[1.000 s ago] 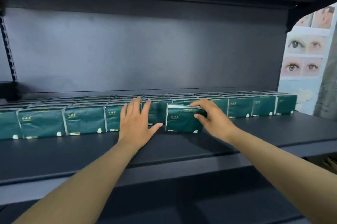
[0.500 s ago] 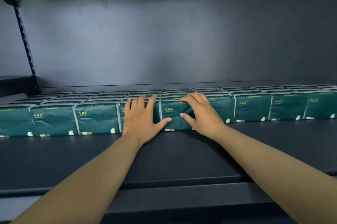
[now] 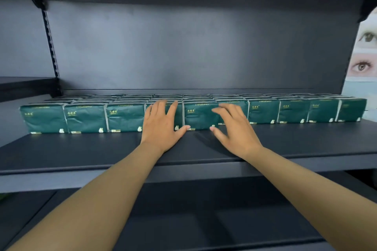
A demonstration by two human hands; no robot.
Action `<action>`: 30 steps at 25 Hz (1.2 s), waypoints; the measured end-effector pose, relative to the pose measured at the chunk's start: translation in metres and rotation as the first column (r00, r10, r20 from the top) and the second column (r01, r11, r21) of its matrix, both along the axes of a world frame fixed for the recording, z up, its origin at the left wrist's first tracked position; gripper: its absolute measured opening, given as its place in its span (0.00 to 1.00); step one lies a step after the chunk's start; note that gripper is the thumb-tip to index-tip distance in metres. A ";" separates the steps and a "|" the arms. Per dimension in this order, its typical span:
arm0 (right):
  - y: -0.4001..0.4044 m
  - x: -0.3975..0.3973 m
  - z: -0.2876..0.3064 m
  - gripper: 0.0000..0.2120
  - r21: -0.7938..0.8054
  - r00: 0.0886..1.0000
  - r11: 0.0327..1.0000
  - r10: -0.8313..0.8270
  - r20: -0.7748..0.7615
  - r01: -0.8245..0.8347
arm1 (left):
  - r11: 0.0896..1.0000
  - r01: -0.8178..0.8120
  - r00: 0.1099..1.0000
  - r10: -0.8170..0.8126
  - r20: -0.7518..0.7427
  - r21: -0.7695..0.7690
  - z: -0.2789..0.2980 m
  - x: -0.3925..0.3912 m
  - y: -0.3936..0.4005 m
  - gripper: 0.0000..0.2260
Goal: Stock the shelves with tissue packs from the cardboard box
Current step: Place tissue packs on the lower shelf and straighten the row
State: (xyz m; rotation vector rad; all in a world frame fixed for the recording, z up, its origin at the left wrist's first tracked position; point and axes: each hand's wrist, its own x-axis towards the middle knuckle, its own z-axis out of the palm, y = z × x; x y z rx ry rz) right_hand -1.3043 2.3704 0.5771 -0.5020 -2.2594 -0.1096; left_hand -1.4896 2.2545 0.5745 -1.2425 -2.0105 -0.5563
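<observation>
**Both hands flat at the front row of tissue packs**

A dark shelf [image 3: 81, 148] carries a long front row of green tissue packs [image 3: 85, 118], with further rows behind it running to the back panel [image 3: 183, 46]. Three packs stand to the left of the left hand [image 3: 161, 126]. That hand lies with its fingers straight and spread against the face of the fourth pack [image 3: 178, 116], the thumb stretched out to the right along the shelf surface, touching the bottom corner of the next pack. This middle pack [image 3: 199, 116] stands upright between the two hands, in line with the row. The right hand [image 3: 234, 128] has its fingers extended and loosely apart over the pack just right of it; whether the fingertips touch it I cannot tell. Neither hand grips anything. More packs continue to the right of the right hand, up to a poster with eyes [image 3: 365, 56] at the edge.
</observation>
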 end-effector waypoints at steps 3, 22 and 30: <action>-0.038 0.026 -0.008 0.21 -0.002 1.000 1.000 -0.018 0.012 0.018 | 0.999 0.042 0.997 -0.044 0.069 0.031 -0.005 0.014 -0.046 0.34; -0.245 0.106 -0.432 0.23 -0.617 0.913 0.782 0.185 0.363 0.086 | 0.721 0.333 0.791 0.137 0.596 -0.607 -0.455 0.129 -0.279 0.35; -0.220 0.109 -0.519 0.24 -0.694 0.889 0.701 0.197 0.414 0.168 | 0.748 0.330 0.758 0.154 0.633 -0.577 -0.519 0.147 -0.236 0.30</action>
